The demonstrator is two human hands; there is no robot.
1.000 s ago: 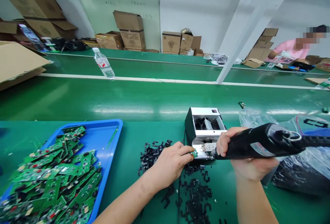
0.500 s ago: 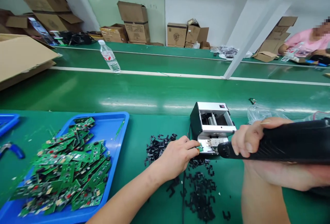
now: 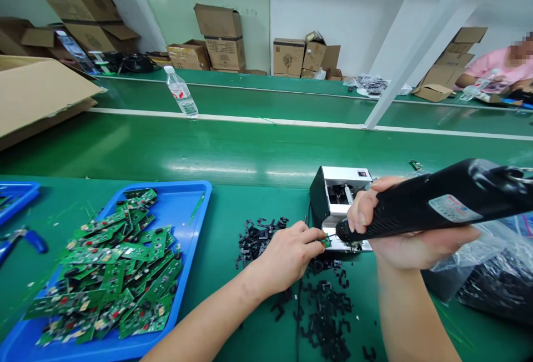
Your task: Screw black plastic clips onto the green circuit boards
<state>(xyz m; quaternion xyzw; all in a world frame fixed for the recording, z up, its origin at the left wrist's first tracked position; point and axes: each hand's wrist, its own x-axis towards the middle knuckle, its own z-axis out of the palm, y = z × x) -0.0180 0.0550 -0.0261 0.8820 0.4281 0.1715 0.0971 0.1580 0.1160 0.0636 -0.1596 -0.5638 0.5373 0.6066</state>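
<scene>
My left hand (image 3: 293,254) pinches a small green circuit board (image 3: 327,241) at the front of a silver-and-black bench machine (image 3: 340,195). Wrapped around a black electric screwdriver (image 3: 433,201) is my right hand (image 3: 400,229). The screwdriver lies nearly level, its thin bit pointing left and reaching the board near my left fingertips. Whether the bit touches a screw is too small to tell. Small black plastic clips (image 3: 327,317) are scattered below the machine, and another heap of black clips (image 3: 258,240) sits beside my left hand.
A blue tray (image 3: 197,229) piled with green circuit boards (image 3: 120,262) stands at left, near blue-handled pliers (image 3: 35,241). A water bottle (image 3: 182,92) stands behind. At right lie plastic bags (image 3: 495,273). Across the bench a person (image 3: 495,68) in pink sits by cardboard boxes (image 3: 287,56).
My right hand has moved left with the screwdriver, bringing its bit from the machine's front fixture to the board. My left hand stays at the board. The view has shifted slightly.
</scene>
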